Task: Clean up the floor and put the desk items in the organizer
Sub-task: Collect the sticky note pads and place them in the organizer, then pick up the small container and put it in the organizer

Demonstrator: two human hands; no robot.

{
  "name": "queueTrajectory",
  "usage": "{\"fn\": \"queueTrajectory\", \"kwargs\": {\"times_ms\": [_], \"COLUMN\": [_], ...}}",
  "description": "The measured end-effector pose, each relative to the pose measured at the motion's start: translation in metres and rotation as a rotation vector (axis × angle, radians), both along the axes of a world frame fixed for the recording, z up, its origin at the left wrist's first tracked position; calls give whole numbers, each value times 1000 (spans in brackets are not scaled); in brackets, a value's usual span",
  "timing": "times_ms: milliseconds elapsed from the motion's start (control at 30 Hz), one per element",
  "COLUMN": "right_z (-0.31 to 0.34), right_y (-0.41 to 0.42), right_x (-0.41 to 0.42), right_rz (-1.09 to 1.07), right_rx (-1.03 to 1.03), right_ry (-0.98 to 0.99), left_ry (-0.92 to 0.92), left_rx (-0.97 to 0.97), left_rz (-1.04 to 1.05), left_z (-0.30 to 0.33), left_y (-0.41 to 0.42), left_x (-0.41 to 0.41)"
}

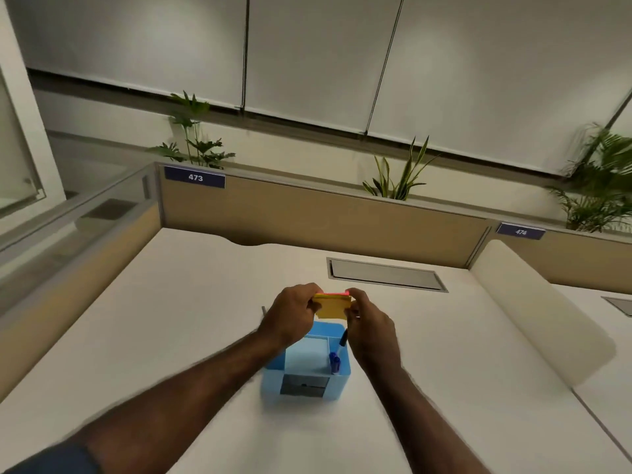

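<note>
From the head camera, both hands are raised above a blue organizer that stands near the middle of a pale worktop. The left hand and the right hand each pinch one side of a small pad of sticky notes, yellow with a pink layer showing along its top edge; the pad hangs between them, just over the far rim of the organizer and not yet inside any compartment. The organizer already holds some things: a blue marker and a dark pen stand in the narrow right-hand compartment, while the wider middle compartment looks pale and seems to hold nothing, though blur makes that uncertain. A dark panel on its near face may be a small drawer front. By these signs the task is partly done: writing tools are stowed, the sticky notes are on the point of going in, and the middle compartment looks the likely place for them. The floor is out of sight, so whether anything is left down there cannot be told. Behind the worktop runs a tan partition with a label reading 473, and potted plants stand beyond it.
</note>
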State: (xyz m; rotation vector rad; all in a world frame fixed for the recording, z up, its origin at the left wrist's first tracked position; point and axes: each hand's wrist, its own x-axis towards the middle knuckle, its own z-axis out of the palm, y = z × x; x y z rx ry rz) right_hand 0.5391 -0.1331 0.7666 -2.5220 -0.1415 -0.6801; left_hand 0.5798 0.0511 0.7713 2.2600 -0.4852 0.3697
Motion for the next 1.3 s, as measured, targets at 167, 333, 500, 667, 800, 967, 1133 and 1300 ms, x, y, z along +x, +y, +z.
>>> {"fn": "queueTrajectory", "kwargs": {"times_ms": [167, 333, 500, 667, 800, 967, 1133, 1300], "right_z": [-12, -33, -41, -44, -46, -45, -47, -63], "right_y": [-5, -11, -13, -8, -8, -14, -17, -23], "right_x": [36, 53, 66, 67, 54, 11, -68, -165], "right_rz": [-35, -82, -94, -134, -150, -172, -157, -81], "right_rx": [-116, -134, -171, -114, -81, 43, 167, 224], "right_ry": [156, 264, 329, 383, 359, 255, 108, 89], "left_ry": [101, 142, 199, 308, 301, 161, 135, 197], "left_rx": [7, 48, 68, 105, 11, -79, -140, -167], "left_rz": [38, 46, 37, 25, 39, 69, 23, -95], "left_z": [-23, -37, -43, -43, -38, -23, -37, -63], "left_y": [-10, -22, -24, -25, -22, -14, -25, -55], "left_x": [30, 40, 45, 43, 32, -16, -97, -191]}}
